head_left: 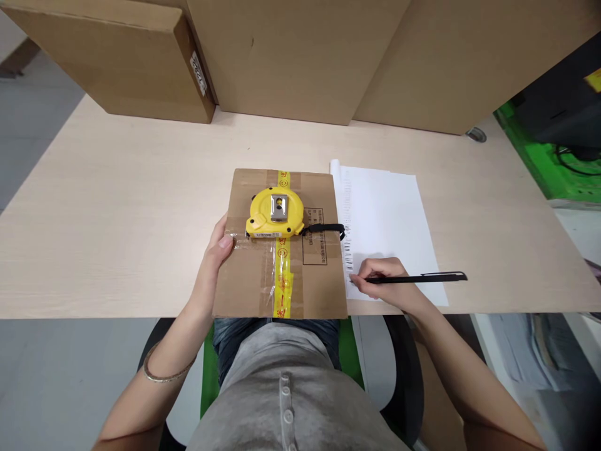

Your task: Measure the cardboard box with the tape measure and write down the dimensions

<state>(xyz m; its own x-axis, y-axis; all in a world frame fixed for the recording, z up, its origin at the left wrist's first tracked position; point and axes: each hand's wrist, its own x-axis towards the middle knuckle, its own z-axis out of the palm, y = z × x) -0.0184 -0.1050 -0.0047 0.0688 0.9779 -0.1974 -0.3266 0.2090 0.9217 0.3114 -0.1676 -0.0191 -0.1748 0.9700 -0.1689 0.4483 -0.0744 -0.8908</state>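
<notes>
A taped cardboard box lies near the front edge of the table, a yellow strip of tape running down it. On top of it rests a yellow tape measure, its black wrist strap reaching toward the box's right side. My left hand grips the box's left edge, thumb on the top face and the other fingers mostly hidden. Between the fingers of my right hand is a black pen, its tip at the left margin of a white sheet of paper. Dark marks run down that margin.
Large cardboard boxes stand along the back of the table, with a smaller box at the back left. A green crate with dark things sits to the right. Folded cloth lies below right.
</notes>
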